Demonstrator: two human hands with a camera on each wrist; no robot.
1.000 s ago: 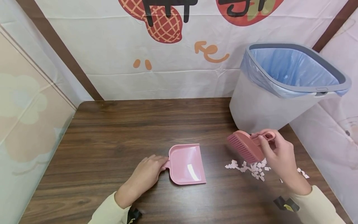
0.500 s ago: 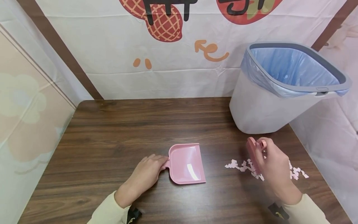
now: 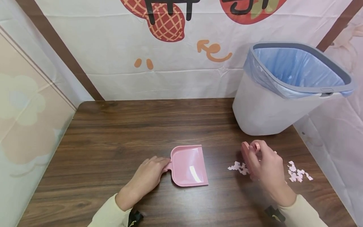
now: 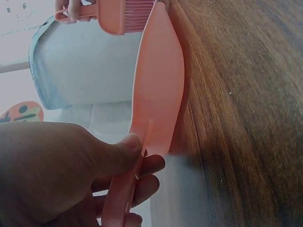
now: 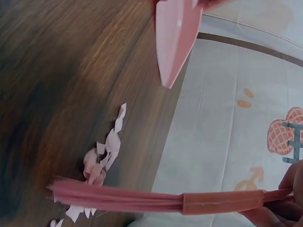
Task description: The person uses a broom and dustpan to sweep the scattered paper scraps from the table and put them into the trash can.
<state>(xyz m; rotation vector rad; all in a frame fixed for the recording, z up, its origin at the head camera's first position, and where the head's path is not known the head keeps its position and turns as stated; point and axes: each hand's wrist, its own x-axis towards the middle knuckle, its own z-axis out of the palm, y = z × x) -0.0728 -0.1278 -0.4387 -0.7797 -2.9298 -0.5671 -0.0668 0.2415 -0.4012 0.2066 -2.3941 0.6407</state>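
Paper scraps (image 3: 236, 167) lie on the counter (image 3: 136, 126) either side of the brush (image 3: 247, 160), clamped in the fingers of the right hand (image 3: 270, 173), while those of the left hand (image 3: 147, 176) grip the dustpan (image 3: 187, 165), so the step seems sweeping, calling next for low strokes panward.

"Any readable words?"
"None. At twelve o'clock in the head view, thick black strokes (image 3: 170, 8) cross a red peanut (image 3: 169, 31) on the white backdrop (image 3: 119, 47), cropped by the upper edge."
"And at one o'clock?"
"An orange arrow-like curl (image 3: 214, 48)."
"Left wrist view?"
"Faint marks (image 4: 21, 32) at ten o'clock, too blurred to read."
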